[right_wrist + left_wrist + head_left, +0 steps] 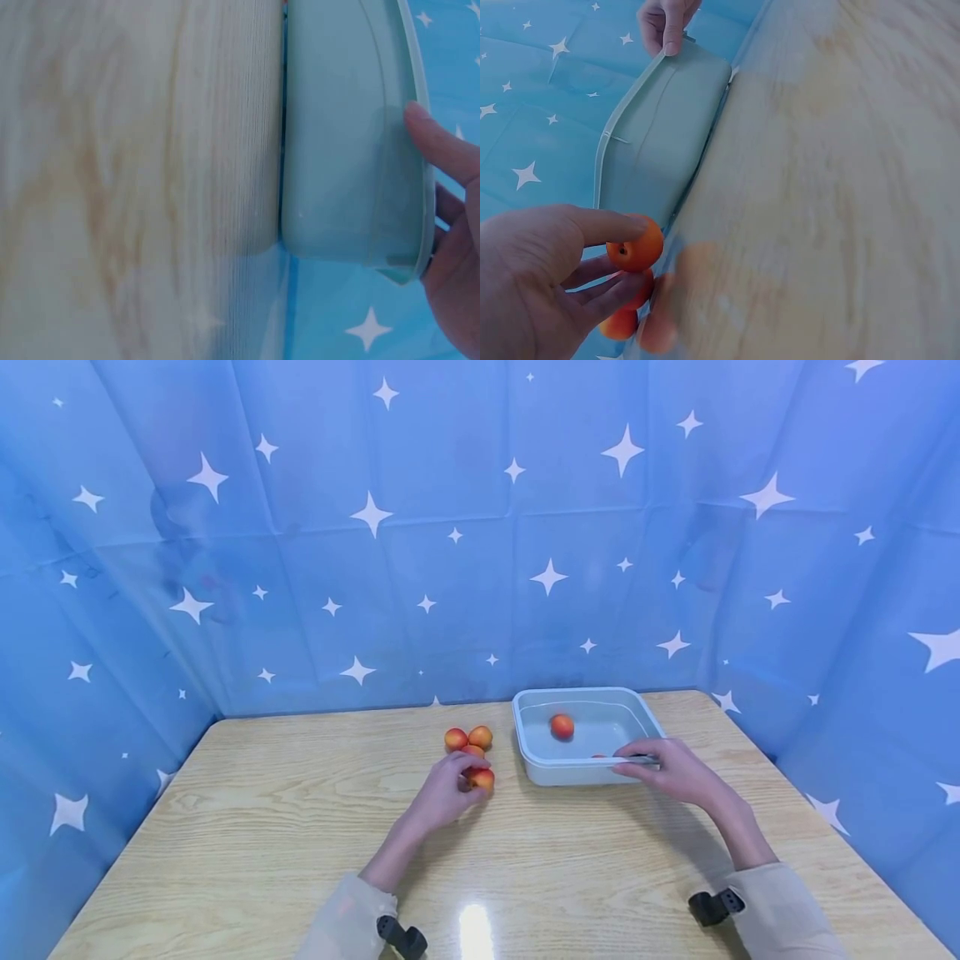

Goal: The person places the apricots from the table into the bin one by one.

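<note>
My left hand [442, 792] pinches an orange-red apricot [482, 779] at the front of a small cluster on the table. Behind that fruit sit several more apricots [456, 739], close together. In the left wrist view, the gripped apricot [639, 247] shows its stem dimple, with a finger over its top. To the right stands a light blue plastic bin [581, 773], and my right hand [682, 770] grips its front right rim. The right wrist view has the thumb [439, 139] on the bin's outer side. Inside the bin lies one apricot [562, 727]; another shows only its top behind the front wall.
The wood-grain table [262, 810] runs back to a blue curtain [450, 610] with white stars, which also hangs at both sides. Black devices [716, 907] are strapped over the sleeves. A light reflection lies at the table's front.
</note>
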`<state>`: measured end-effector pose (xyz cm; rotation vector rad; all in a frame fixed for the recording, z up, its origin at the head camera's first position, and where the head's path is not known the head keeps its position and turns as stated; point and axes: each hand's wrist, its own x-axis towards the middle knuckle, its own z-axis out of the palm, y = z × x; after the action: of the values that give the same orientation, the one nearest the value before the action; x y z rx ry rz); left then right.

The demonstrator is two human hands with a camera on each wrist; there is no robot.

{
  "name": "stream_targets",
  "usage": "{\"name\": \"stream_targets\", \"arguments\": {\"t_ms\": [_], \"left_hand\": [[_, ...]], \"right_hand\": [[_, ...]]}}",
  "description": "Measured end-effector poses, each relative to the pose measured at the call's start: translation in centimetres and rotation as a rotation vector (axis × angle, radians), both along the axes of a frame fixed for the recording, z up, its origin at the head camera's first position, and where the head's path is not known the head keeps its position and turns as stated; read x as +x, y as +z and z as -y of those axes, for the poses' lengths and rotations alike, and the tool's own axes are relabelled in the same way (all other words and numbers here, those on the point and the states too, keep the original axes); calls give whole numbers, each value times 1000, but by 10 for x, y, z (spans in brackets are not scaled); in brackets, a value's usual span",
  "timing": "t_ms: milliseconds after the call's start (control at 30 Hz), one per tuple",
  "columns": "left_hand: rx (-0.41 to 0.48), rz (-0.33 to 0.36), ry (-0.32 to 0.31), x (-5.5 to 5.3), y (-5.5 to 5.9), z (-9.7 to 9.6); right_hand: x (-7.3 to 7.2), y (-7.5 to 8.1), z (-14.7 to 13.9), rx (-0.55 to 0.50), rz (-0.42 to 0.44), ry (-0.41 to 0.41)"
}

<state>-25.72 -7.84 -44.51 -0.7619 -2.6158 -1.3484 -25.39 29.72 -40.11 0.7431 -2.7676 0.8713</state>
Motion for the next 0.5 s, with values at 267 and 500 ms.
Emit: {"name": "stream_targets", "arguments": {"t_ms": [267,500], "left_hand": [[39,-5,11,1,8,-2],[73,-18,21,-2,19,-7]], "right_hand": [[0,1,0,3,-6,4],[0,1,0,4,-5,3]]}}
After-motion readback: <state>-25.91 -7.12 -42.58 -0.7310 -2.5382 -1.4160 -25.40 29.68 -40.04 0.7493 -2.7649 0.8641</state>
